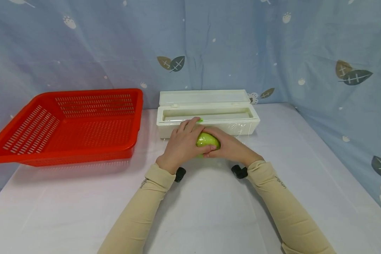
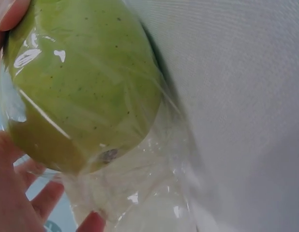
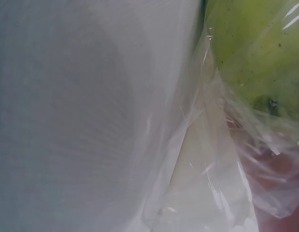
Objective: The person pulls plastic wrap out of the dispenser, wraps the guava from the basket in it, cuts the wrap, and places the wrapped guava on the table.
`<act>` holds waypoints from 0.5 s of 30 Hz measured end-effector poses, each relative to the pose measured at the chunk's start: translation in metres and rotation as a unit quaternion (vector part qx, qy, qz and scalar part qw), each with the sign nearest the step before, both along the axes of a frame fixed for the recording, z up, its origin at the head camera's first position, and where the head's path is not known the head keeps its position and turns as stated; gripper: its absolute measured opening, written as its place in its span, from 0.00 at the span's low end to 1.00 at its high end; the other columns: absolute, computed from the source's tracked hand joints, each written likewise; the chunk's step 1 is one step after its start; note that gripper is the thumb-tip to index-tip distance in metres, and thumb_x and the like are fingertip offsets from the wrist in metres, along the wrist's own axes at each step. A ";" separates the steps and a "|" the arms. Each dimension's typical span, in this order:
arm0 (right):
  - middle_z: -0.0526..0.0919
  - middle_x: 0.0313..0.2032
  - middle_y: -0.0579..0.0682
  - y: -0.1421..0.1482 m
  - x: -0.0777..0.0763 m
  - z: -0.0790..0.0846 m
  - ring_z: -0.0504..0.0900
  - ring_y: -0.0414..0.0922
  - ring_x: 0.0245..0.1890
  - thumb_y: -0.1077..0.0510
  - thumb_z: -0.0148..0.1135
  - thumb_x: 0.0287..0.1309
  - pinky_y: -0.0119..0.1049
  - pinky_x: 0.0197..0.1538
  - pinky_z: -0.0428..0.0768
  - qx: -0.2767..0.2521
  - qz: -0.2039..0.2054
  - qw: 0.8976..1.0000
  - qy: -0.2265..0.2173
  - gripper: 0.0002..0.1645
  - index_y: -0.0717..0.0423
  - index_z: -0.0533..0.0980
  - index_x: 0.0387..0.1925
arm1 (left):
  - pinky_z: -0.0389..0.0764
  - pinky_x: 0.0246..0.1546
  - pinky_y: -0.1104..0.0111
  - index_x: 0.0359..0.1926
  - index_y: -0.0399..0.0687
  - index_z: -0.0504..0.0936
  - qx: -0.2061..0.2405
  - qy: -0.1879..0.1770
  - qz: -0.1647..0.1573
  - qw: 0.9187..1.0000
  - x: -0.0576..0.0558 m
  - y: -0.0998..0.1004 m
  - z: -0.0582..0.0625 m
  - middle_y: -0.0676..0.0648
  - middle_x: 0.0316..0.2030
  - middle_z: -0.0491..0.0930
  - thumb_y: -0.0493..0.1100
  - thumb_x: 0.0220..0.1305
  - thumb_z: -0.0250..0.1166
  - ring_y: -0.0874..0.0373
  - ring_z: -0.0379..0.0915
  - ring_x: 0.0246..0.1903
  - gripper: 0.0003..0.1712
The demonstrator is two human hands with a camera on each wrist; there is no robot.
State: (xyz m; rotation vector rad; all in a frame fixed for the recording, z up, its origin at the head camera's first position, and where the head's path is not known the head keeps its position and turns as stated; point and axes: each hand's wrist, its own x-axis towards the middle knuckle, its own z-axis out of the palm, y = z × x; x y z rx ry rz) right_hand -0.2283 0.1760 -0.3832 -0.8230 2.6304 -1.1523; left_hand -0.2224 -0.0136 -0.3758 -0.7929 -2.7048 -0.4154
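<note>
A speckled green fruit [image 1: 207, 140] sits between both hands, with clear plastic wrap [image 2: 140, 188] stretched around it and trailing off in loose folds. My left hand [image 1: 185, 141] grips the fruit from the left, thumb across its near side. From the right, my right hand [image 1: 230, 144] holds it, its thumb meeting the left thumb at the front. Close behind the hands stands a long white wrap dispenser box [image 1: 209, 127] with its lid [image 1: 204, 97] raised. In the right wrist view, film [image 3: 212, 183] runs in creases below the fruit [image 3: 258, 53].
A red slotted basket [image 1: 127, 153] stands on the left of the white-covered table [image 1: 209, 218]. Blue patterned cloth [image 1: 209, 42] hangs behind and along the right side. Black wrist devices [image 1: 239, 171] sit under both wrists.
</note>
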 end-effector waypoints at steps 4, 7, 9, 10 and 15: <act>0.62 0.56 0.32 0.000 0.000 -0.001 0.67 0.39 0.48 0.40 0.69 0.39 0.42 0.49 0.68 -0.002 0.001 1.000 0.001 0.44 0.24 0.58 0.59 | 0.63 0.48 0.54 0.53 0.58 0.72 -0.006 -0.004 0.006 1.000 0.001 -0.001 0.002 0.51 0.62 0.56 0.77 0.46 0.50 0.52 0.53 0.59 0.40; 0.61 0.56 0.32 0.001 -0.001 -0.001 0.66 0.39 0.49 0.39 0.68 0.38 0.42 0.49 0.67 -0.001 0.001 1.000 0.001 0.44 0.24 0.57 0.59 | 0.62 0.49 0.55 0.53 0.58 0.73 -0.009 -0.007 0.010 1.000 0.001 -0.002 0.003 0.51 0.62 0.55 0.77 0.46 0.50 0.52 0.52 0.59 0.40; 0.61 0.56 0.32 0.001 -0.001 -0.002 0.66 0.39 0.49 0.38 0.68 0.38 0.42 0.49 0.67 0.000 0.000 1.000 0.000 0.45 0.24 0.57 0.59 | 0.62 0.50 0.55 0.52 0.58 0.73 -0.010 -0.008 0.014 1.000 0.002 -0.002 0.003 0.52 0.62 0.55 0.77 0.45 0.50 0.52 0.52 0.59 0.40; 0.61 0.56 0.32 0.001 -0.001 -0.002 0.66 0.39 0.49 0.38 0.68 0.38 0.42 0.49 0.67 0.002 -0.001 1.000 0.000 0.45 0.24 0.57 0.59 | 0.62 0.50 0.55 0.51 0.57 0.74 -0.010 -0.008 0.015 1.000 0.002 -0.002 0.004 0.52 0.62 0.56 0.77 0.45 0.50 0.52 0.52 0.59 0.40; 0.60 0.57 0.32 0.002 -0.001 -0.003 0.66 0.39 0.49 0.36 0.67 0.38 0.42 0.49 0.67 0.006 -0.006 1.000 0.001 0.45 0.23 0.57 0.59 | 0.61 0.50 0.55 0.50 0.57 0.75 -0.011 -0.013 0.020 1.000 0.003 -0.002 0.005 0.52 0.61 0.56 0.77 0.45 0.50 0.52 0.52 0.58 0.40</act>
